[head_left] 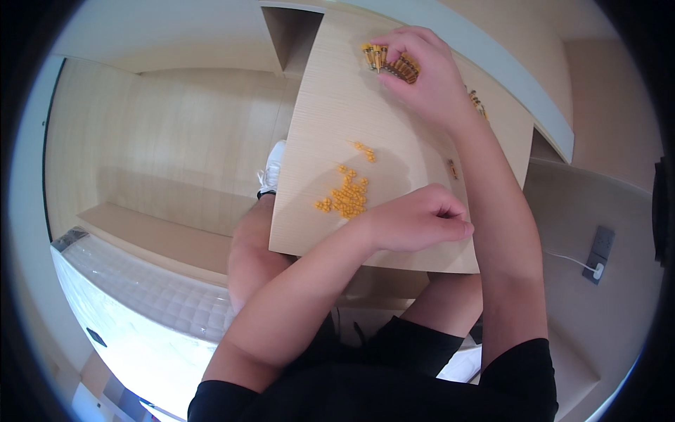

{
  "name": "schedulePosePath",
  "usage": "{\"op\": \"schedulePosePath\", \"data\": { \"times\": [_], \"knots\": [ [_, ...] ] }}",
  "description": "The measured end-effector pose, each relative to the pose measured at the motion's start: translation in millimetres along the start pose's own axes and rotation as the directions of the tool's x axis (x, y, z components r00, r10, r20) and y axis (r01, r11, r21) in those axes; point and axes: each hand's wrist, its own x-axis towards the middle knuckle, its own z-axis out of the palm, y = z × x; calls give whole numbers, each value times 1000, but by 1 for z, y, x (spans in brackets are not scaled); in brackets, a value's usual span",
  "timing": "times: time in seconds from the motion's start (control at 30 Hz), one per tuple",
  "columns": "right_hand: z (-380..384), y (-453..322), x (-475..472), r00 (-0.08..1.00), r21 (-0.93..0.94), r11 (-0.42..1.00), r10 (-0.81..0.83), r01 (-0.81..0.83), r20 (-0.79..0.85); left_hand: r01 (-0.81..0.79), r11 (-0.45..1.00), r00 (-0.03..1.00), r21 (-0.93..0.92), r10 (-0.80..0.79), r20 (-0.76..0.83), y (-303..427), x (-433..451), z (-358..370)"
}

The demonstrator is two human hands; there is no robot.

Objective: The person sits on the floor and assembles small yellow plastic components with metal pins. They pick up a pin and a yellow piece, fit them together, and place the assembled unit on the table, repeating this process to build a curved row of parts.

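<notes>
My right hand (430, 79) reaches to the far side of the wooden tabletop (321, 121). Its thumb and fingers are around one of the small yellow-capped pieces (377, 55), which stand in a row of several with brown and metallic parts. My left hand (422, 219) rests low over the near part of the tabletop with its fingers curled; whether anything is inside cannot be told. Left of it lies a loose pile of small yellow plastic parts (348, 198), with a few more (364, 150) farther off. A single small brownish piece (452, 169) lies near my right forearm.
More yellow-and-metal pieces (477, 105) lie beyond my right forearm, partly hidden. A raised pale ledge (506, 87) runs along the tabletop's far side. A wall socket with a white plug (597, 271) is at the right. A plastic-wrapped mattress (153, 295) stands at the lower left.
</notes>
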Motion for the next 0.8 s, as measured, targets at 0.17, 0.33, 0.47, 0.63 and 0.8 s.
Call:
{"op": "schedulePosePath", "data": {
  "times": [0.17,0.33,0.47,0.63,0.8],
  "knots": [
    [19,11,22,995,-94,991,-89,94,54,-36,999,998,-15,35,-46,3,-1,3],
    [22,11,26,985,-123,984,-111,128,133,-91,996,993,-9,90,-71,8,-2,2],
    [17,11,27,981,-176,976,-102,131,164,-159,987,982,-8,158,-101,8,1,5],
    [17,8,25,976,-202,970,-95,135,196,-84,993,990,-80,75,-116,9,-1,4],
    [11,9,26,975,-233,958,-124,166,183,-99,990,989,-100,87,-117,8,0,6]
  ]
}}
